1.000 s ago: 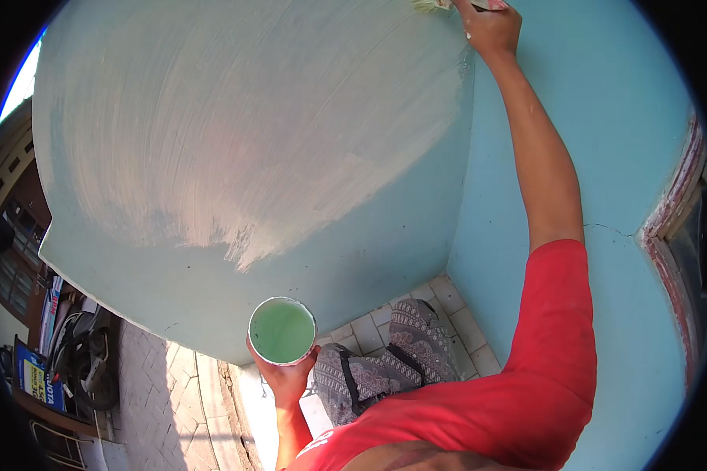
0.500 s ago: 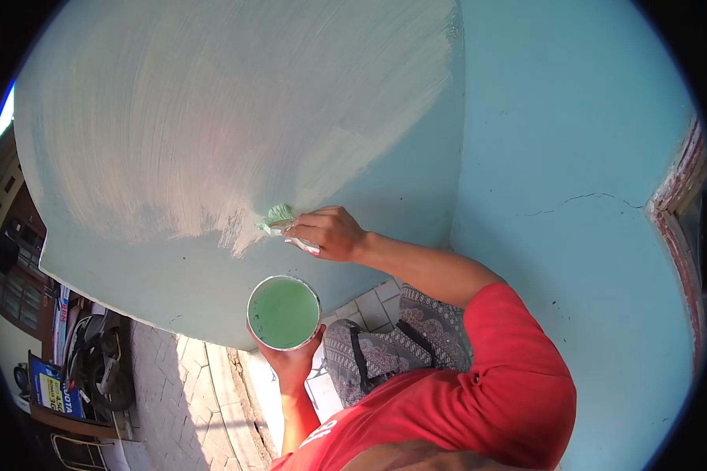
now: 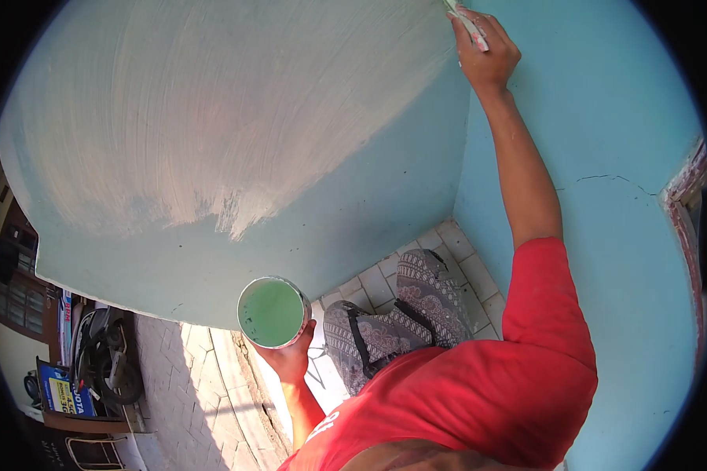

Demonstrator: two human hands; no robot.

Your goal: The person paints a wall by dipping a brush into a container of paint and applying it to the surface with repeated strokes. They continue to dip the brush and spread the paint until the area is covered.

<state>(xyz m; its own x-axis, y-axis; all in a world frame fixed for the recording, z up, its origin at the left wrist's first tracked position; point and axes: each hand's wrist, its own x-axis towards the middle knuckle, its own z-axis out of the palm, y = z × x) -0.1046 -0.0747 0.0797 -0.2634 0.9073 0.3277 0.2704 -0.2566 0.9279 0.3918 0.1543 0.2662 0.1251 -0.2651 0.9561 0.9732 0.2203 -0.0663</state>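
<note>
At the upper right, a pale flat brush (image 3: 476, 33) is gripped by the right hand (image 3: 491, 63). At the lower centre, the round white-rimmed pot (image 3: 273, 346) of green liquid is held by the left hand (image 3: 291, 361); level it should be kept, and the strokes even.

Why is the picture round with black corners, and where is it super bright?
Head view: black corners surround a round picture, probably from a wide lens, and the wall's left edge looks curved, maybe bent by it. Head view: strong sun whitens part of the paving, with shade beside it. Head view: the cup looks fairly sharp.
</note>
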